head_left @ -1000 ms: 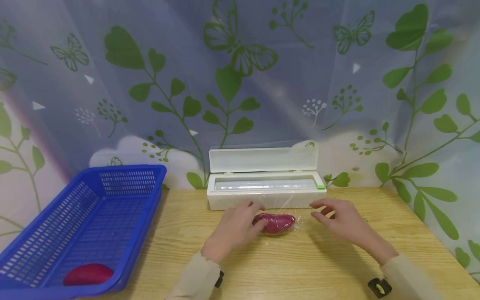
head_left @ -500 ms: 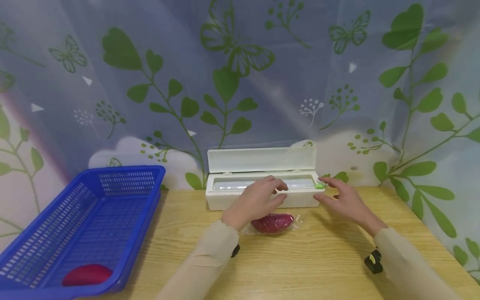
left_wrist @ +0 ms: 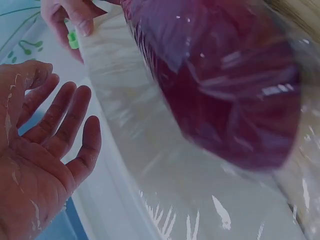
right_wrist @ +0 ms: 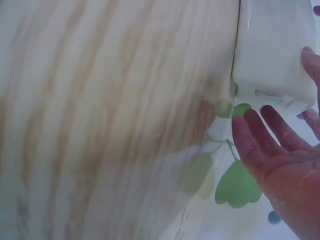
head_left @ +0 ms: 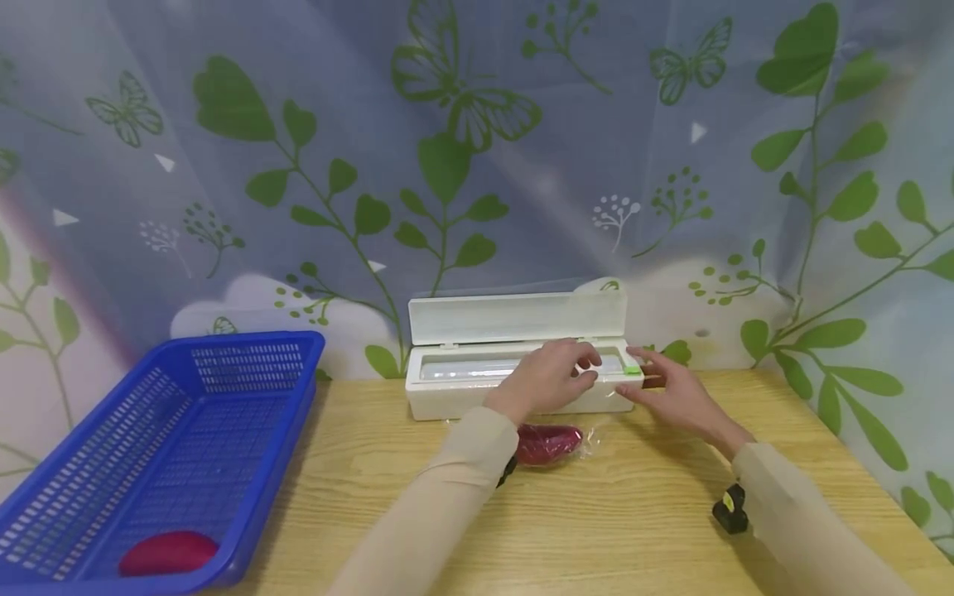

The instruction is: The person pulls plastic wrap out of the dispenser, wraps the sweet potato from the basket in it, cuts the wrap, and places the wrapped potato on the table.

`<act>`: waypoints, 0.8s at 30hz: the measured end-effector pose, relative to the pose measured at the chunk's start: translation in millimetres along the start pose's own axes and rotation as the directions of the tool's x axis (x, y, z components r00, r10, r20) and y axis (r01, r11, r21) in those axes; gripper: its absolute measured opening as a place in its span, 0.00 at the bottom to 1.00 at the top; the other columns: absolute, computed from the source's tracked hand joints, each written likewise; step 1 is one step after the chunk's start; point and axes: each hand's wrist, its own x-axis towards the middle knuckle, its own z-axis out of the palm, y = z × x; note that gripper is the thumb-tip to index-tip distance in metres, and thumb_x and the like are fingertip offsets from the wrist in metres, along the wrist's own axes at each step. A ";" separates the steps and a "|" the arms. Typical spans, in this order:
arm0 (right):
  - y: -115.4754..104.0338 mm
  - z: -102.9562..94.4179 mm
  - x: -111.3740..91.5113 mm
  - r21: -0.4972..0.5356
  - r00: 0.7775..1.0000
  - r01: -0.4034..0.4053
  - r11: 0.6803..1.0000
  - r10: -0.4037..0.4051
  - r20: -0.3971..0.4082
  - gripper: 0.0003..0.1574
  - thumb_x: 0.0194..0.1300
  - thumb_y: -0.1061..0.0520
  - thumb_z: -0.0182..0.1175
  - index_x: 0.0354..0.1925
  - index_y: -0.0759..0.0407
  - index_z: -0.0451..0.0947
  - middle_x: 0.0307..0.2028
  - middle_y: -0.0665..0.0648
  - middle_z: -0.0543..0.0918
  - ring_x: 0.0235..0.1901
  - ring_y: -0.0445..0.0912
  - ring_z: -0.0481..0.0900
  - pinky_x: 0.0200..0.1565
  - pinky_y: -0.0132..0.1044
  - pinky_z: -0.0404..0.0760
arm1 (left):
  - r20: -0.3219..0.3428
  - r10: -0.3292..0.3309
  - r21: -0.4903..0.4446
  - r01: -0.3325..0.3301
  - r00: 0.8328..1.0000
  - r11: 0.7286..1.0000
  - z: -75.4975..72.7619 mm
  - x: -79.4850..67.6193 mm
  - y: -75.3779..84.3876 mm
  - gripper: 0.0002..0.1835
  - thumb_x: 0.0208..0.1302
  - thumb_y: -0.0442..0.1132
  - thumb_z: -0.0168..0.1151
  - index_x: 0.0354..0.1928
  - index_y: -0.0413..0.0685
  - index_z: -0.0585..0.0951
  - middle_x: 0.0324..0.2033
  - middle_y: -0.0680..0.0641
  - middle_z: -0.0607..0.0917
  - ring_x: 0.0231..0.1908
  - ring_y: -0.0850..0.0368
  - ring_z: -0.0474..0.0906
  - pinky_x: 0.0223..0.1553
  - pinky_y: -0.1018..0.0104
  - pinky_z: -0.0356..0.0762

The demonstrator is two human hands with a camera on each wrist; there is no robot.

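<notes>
Before leafy cloth point(head_left: 335, 99), above pale woodgrain point(head_left: 604, 526), left fingers point(left_wrist: 75, 114) and right fingers point(right_wrist: 244, 137) gape, empty.

Upper frame: blue-grey backdrop point(head_left: 335, 91), green leaf-and-butterfly pattern. Lower left: blue basket point(head_left: 201, 443). Lower centre: white box point(head_left: 443, 404), purplish-red wrapped object point(head_left: 550, 445).

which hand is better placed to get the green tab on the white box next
Probably the right hand: it is at the right end of the white box, close beside the green tab. The left hand hovers further left, farther from the tab.
</notes>
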 end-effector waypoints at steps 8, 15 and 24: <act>4.8 -1.9 3.3 0.061 0.997 -0.032 0.998 0.028 0.070 0.48 0.61 0.40 0.61 0.71 0.49 0.52 0.52 0.71 0.79 0.48 0.58 0.82 0.42 0.43 0.81 | 0.001 0.026 -0.031 -0.026 1.000 0.999 13.2 24.3 2.3 0.14 0.68 0.43 0.52 0.52 0.53 0.79 0.43 0.54 0.84 0.43 0.63 0.79 0.43 0.74 0.77; 5.1 -3.6 3.8 0.154 0.990 -0.085 0.984 0.065 0.127 0.47 0.61 0.42 0.62 0.71 0.44 0.49 0.48 0.69 0.80 0.39 0.53 0.81 0.33 0.42 0.80 | 0.004 0.019 -0.030 -0.019 1.000 0.999 20.3 36.8 10.6 0.14 0.68 0.45 0.51 0.51 0.53 0.80 0.41 0.54 0.85 0.41 0.64 0.79 0.40 0.74 0.76; 9.7 -2.7 5.2 0.197 0.990 -0.087 0.976 0.062 0.126 0.48 0.61 0.43 0.63 0.71 0.41 0.49 0.49 0.69 0.80 0.42 0.49 0.80 0.35 0.42 0.81 | 0.006 -0.027 0.009 0.027 1.000 1.000 27.2 45.4 17.8 0.14 0.67 0.47 0.52 0.49 0.56 0.81 0.39 0.56 0.84 0.38 0.67 0.77 0.35 0.77 0.72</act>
